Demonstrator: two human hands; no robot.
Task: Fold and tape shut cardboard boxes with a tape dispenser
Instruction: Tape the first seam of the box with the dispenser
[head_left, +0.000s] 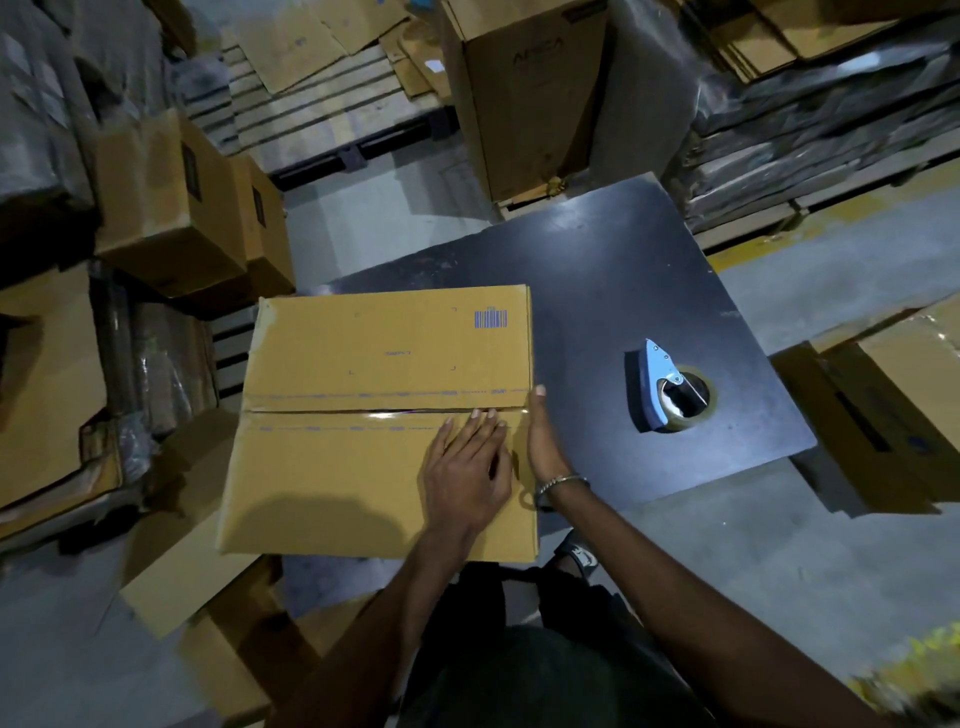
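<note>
Counts: one cardboard box (384, 415) on the table (623, 270), one tape dispenser (667, 387), two hands in view.

Box sits on the left part of the dark table, overhanging its left and near edges. Top flaps closed, meeting at a centre seam (363, 411) that runs left-right across the view; shiny tape shows along the right part of the seam. The box top is close to square, so no clear long axis; the seam is the best direction cue. Blue barcode (490, 318) at the far-right corner of the top.

Left hand (467, 467): flat on the near flap close to the right edge, fingers straight and together, tips reaching the seam. Pressing, not gripping.

Right hand (543, 441): against the box's right side at the seam end, thumb up at the top edge. Remaining fingers are down the side wall and hidden, so can't tell whether they curl. Metal bracelet (563, 482) on that wrist.

Dispenser lies on the table right of the box, well apart from it, untouched by either hand. Blue body with a tape roll (691, 405) mounted; its pointed end faces away from the person, long axis roughly near-far, tilted slightly.

Around: more cardboard boxes stacked left, a tall carton (524, 93) beyond the table, flattened cardboard on the floor.
</note>
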